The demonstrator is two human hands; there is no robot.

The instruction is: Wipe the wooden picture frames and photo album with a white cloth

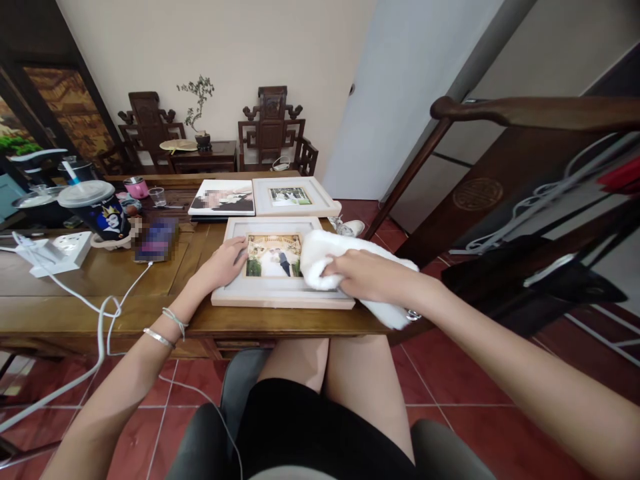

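Observation:
A pale wooden picture frame (260,293) with a wedding photo lies flat near the front edge of the wooden table (100,280). My left hand (223,263) rests flat on the frame's left side, fingers spread. My right hand (365,273) presses a white cloth (325,250) onto the frame's right part; the cloth hangs past the table's right edge.
Behind it lie a second framed photo (293,195) and a photo album (223,198). On the left stand a lidded cup with a straw (97,210), a phone (156,240) on a white cable, and a power strip (55,252). A dark wooden bench (525,200) stands on the right.

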